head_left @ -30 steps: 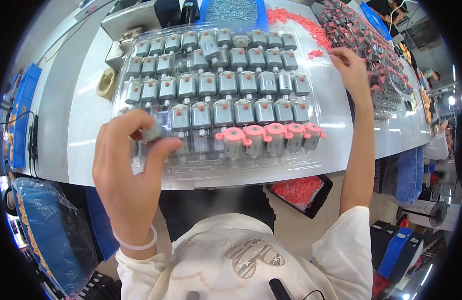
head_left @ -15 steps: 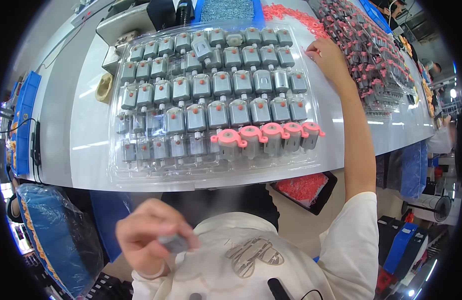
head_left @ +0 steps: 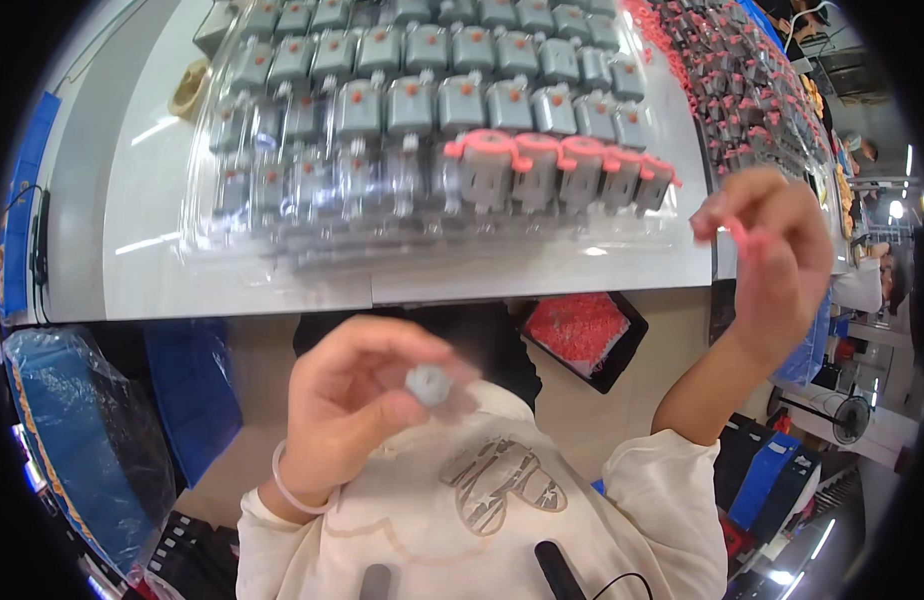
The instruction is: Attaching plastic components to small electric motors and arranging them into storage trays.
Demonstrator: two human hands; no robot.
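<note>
Left hand (head_left: 357, 415) pinches a small grey motor (head_left: 429, 384) close to the chest, below the table edge (head_left: 382, 300); right hand (head_left: 772, 250) pinches a pink cap (head_left: 739, 238) raised beside the clear tray (head_left: 282, 250). Both blurred mid-air, so misalignment looks likely when they meet. The fingertip-only hold could drop the cap to the floor.

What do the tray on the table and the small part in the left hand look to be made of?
Tray: thin clear plastic, glossy; it shows glare and the table through it. Small part in the left hand: grey, probably bare metal like the trayed units, though it is blurred.
</note>
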